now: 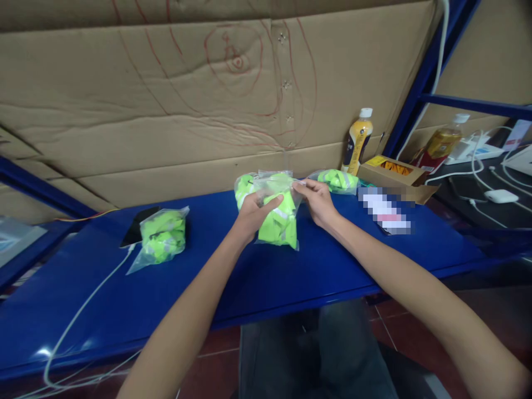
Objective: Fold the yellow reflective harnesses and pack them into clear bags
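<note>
A clear plastic bag with folded neon-yellow fabric (pixel 278 224) stands upright on the blue table (pixel 208 288), between my hands. My left hand (pixel 254 213) grips its left side, thumb across the front. My right hand (pixel 318 200) pinches the bag's upper right edge. Just behind it, partly covered, is another bagged neon bundle (pixel 244 188). One more bagged bundle (pixel 164 235) lies at the left, and a further one (pixel 338 180) lies at the back right.
A dark phone (pixel 135 227) with a white cable (pixel 89 299) lies at the left. At the back right are a yellow bottle (pixel 358 141) and an open cardboard box (pixel 393 176). Cardboard (pixel 187 111) lines the back; blue posts (pixel 428 72) frame the right side.
</note>
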The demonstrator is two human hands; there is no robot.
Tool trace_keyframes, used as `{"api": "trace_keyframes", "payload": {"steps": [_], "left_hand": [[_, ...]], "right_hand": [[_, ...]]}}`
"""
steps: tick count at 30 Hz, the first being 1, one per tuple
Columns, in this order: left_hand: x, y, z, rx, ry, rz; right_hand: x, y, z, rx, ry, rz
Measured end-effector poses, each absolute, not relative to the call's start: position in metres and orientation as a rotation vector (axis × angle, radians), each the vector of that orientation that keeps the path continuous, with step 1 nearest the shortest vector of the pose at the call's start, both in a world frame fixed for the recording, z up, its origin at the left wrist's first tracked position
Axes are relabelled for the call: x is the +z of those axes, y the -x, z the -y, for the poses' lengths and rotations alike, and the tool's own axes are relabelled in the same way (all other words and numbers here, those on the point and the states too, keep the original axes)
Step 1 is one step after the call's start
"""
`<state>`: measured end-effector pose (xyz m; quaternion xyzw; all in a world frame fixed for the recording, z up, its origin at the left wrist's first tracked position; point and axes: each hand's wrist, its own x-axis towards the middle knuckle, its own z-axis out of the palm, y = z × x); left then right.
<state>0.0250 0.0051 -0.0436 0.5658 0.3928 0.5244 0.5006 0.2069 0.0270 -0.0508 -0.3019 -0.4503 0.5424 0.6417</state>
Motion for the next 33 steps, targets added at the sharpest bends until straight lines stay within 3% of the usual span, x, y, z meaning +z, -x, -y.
{"api": "trace_keyframes", "payload": {"steps": [9,33], "left_hand": [[-0.048,-0.027,-0.009,1.619,-1.259,-0.942],[-0.043,-0.026,-0.006,1.677,-1.264,-0.919]], "right_hand": [[-0.052,-0.203,-0.026,1.271,0.742,1.03],[-0.04,-0.194,-0.011,1.353,0.733,1.014]]}}
